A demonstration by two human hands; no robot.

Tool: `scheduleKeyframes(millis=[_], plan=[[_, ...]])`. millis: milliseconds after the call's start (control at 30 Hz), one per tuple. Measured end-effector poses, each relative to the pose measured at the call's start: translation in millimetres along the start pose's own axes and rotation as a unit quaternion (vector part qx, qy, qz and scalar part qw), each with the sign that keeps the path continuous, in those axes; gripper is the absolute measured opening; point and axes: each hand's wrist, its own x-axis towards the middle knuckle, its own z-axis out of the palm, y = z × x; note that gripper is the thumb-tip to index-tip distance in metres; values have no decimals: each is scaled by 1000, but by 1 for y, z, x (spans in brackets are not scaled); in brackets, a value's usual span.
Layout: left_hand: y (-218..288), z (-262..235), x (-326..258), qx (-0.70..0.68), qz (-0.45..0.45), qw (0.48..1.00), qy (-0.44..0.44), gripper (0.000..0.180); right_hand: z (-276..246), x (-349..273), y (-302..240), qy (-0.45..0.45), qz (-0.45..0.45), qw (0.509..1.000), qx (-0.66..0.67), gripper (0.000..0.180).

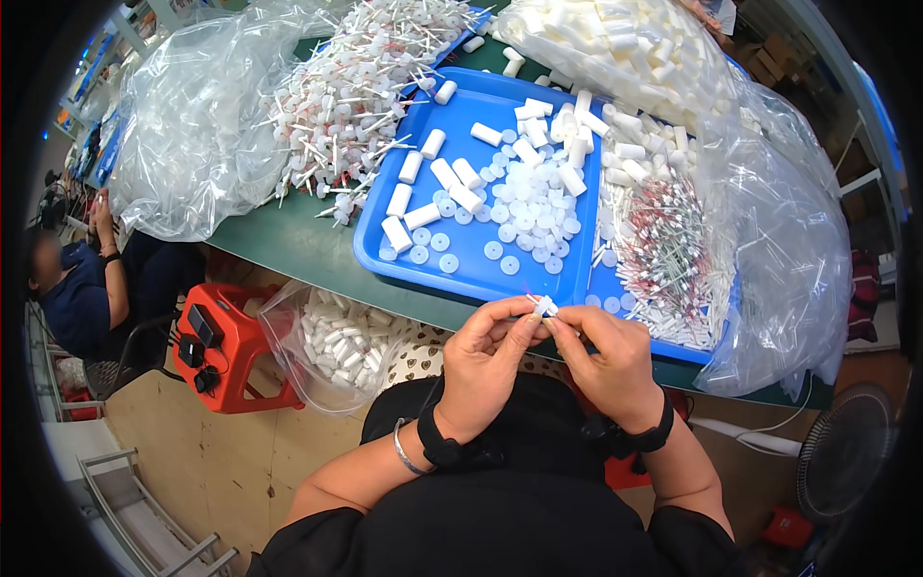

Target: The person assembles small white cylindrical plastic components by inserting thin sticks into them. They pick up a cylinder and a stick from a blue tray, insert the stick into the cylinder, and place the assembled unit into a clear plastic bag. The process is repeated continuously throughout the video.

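In front of my body, just past the table's near edge, my left hand point(488, 358) and my right hand point(612, 354) meet fingertip to fingertip. Both are closed in a pinch on one small white plastic piece point(545, 306) with a thin stem and a bit of red at its end. The fingers cover much of it, so its full shape is hidden. Right behind it lies a blue tray point(452, 281) with white cylinders point(419, 215) and a pile of translucent discs point(535, 204). To the right sit thin white sticks and red-and-metal pieces point(665, 236) in another blue tray.
A heap of white stemmed pieces point(336, 106) is at the back left, beside a clear plastic bag point(197, 135). Another bag of white cylinders point(625, 48) stands at the back. A red stool point(236, 346), a bag of white parts point(338, 351) and a fan point(844, 452) are below. Another person point(87, 288) sits left.
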Motion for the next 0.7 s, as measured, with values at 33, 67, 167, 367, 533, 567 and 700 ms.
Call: scheduleKeyframes(millis=[33,67,167,367,533,567,700], plan=[[1,2,0,-14,11,1000,7,31,-1,1,0,-1,-2,1000,-3,9],[2,4,0,-29,21,999,14,31,-1,1,-1,-2,-3,1000,-7,9],[4,5,0,-39,26,999,23,30,-2,1,0,-2,0,1000,-9,9],[0,0,0,-24,17,1000,7,27,0,0,1,3,-1,1000,0,9],[3,3,1,-54,-6,998,13,23,0,2,0,3,-8,1000,-7,9],[3,3,2,-73,-34,997,17,24,0,2,0,4,-12,1000,-13,9],[10,0,9,-180,-173,968,-21,32,0,3,2,19,-47,998,-38,9]])
